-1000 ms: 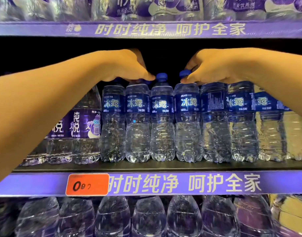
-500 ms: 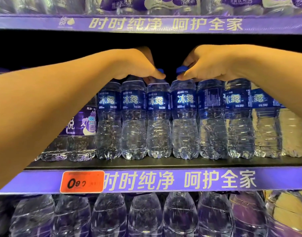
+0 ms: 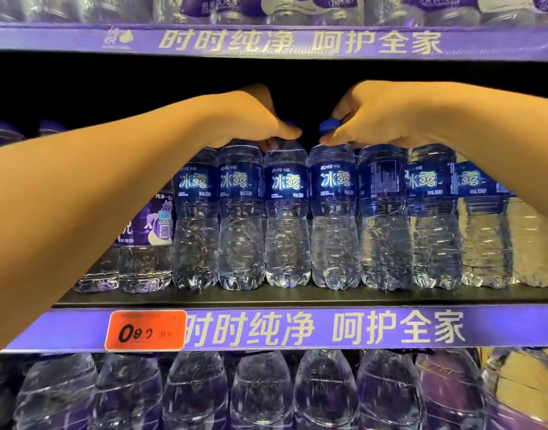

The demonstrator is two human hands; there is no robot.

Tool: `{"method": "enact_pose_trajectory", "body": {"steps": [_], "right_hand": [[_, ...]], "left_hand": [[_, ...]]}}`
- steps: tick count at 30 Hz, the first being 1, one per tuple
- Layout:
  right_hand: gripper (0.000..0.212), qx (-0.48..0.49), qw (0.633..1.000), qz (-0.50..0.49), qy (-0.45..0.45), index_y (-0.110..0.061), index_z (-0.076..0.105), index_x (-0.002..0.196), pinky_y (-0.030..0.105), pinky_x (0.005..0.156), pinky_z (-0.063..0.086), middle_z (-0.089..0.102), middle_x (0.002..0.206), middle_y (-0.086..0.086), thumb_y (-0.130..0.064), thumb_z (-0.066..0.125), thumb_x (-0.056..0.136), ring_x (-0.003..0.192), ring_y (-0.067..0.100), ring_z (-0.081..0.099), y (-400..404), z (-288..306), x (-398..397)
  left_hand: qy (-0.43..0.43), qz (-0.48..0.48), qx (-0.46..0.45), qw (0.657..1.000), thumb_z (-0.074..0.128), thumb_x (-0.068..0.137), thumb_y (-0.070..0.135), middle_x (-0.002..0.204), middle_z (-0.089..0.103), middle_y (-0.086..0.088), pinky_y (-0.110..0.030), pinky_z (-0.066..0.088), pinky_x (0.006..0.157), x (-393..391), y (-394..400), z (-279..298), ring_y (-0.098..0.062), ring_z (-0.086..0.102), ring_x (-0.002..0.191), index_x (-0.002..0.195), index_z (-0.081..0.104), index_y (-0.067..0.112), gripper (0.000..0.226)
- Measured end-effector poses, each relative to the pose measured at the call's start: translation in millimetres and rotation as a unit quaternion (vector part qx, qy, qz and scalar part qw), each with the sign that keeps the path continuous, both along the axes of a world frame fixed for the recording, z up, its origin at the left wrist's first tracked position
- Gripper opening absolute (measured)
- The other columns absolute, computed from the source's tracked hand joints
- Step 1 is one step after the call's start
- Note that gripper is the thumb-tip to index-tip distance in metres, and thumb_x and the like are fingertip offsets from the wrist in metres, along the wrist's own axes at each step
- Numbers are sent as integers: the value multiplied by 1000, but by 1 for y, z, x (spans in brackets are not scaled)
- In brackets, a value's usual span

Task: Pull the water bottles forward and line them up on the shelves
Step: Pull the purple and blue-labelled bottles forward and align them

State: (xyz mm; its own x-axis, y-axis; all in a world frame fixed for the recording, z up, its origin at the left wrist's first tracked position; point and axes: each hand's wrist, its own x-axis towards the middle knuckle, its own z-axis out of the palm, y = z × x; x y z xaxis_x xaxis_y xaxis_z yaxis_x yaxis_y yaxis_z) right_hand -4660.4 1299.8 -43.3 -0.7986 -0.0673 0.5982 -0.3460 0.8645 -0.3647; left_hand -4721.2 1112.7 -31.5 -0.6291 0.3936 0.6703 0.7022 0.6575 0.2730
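Note:
Several clear water bottles with dark blue labels point(image 3: 286, 218) stand in a row near the front of the middle shelf point(image 3: 266, 297). My left hand point(image 3: 251, 116) lies over the caps of the left bottles, fingers curled down on them, its thumb on the cap of the third blue bottle. My right hand point(image 3: 378, 116) covers the caps of the right bottles, thumb and fingers pinching the blue cap point(image 3: 328, 127) of the bottle beside the middle point(image 3: 334, 218). Both forearms reach in from the lower corners.
Purple-labelled bottles point(image 3: 148, 243) stand left of the blue row, partly behind my left arm. An orange price tag point(image 3: 145, 330) sits on the purple shelf strip point(image 3: 328, 328). Larger bottles point(image 3: 260, 395) fill the shelf below; more packs sit above. Behind the bottles is dark.
Both hands have slid inward along the caps toward each other, and the gap between them has narrowed. The row stands a little closer to the camera.

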Motion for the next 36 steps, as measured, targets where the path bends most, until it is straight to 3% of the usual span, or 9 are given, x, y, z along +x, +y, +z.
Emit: {"method": "enact_pose_trajectory", "body": {"steps": [4, 7, 11, 16, 21, 26, 31, 34, 36], "right_hand": [[46, -1, 1000, 11, -4, -20, 53, 130, 34, 92, 42, 59, 107, -13, -29, 73, 90, 95, 12, 59, 2, 0, 2], [50, 5, 1000, 9, 26, -18, 56, 131, 39, 103, 44, 63, 121, -5, -31, 75, 87, 111, 22, 59, 4, 0, 3], [41, -1, 996, 15, 91, -18, 64, 123, 38, 100, 48, 67, 116, -3, -35, 75, 87, 109, 20, 61, 14, 1, 9], [53, 25, 988, -20, 154, -15, 56, 136, 27, 98, 45, 62, 131, -1, -35, 71, 90, 116, 18, 59, 31, -6, 20], [53, 55, 979, -68, 182, -14, 55, 137, 26, 101, 41, 59, 135, 1, -36, 69, 91, 123, 18, 55, 56, -13, 29], [57, 62, 981, -120, 138, -13, 56, 135, 38, 104, 46, 61, 131, 4, -45, 68, 89, 119, 24, 57, 92, -11, 35], [53, 88, 979, -137, 125, -9, 68, 114, 42, 87, 56, 72, 110, 12, -52, 69, 84, 100, 30, 66, 123, -6, 36], [47, 114, 976, -137, 128, -8, 67, 89, 32, 58, 42, 67, 82, 11, -54, 70, 83, 75, 27, 57, 133, 0, 35], [45, 143, 972, -135, 128, -11, 59, 82, 31, 53, 37, 58, 74, 7, -56, 68, 84, 68, 25, 50, 132, 4, 34]], "left_hand": [[-14, 26, -9, 1000, 73, 86, 40, 106, 69, 0, -41, 54, 93, 3, 0, -1, -21, 66, 99, 117, 63, 25, 36], [13, 35, 2, 999, 73, 84, 46, 98, 69, 7, -37, 53, 92, 3, 1, -2, -17, 66, 96, 113, 65, 25, 36], [38, 68, 8, 997, 72, 82, 53, 88, 61, 13, -31, 45, 81, 2, 2, -2, -19, 60, 95, 112, 63, 26, 42], [87, 103, -22, 991, 67, 87, 52, 95, 71, -13, -46, 54, 86, 7, 4, 0, -32, 65, 91, 101, 68, 10, 45], [136, 35, 3, 990, 65, 88, 50, 94, 71, -12, -47, 55, 87, 21, 27, -2, -29, 65, 92, 100, 68, 9, 43], [127, 1, -22, 992, 67, 87, 49, 98, 70, -22, -51, 55, 84, 30, 63, -9, -35, 65, 88, 102, 67, 2, 49], [114, 4, -29, 993, 68, 86, 48, 82, 59, -14, -42, 46, 68, 33, 97, -4, -22, 51, 74, 91, 61, 12, 37], [81, 27, -49, 995, 70, 84, 48, 86, 59, -10, -36, 39, 70, 34, 122, 2, -21, 50, 77, 94, 64, 13, 37], [60, 37, -51, 996, 71, 86, 41, 91, 62, -4, -37, 42, 74, 34, 132, 5, -22, 53, 80, 96, 65, 13, 30]]}}
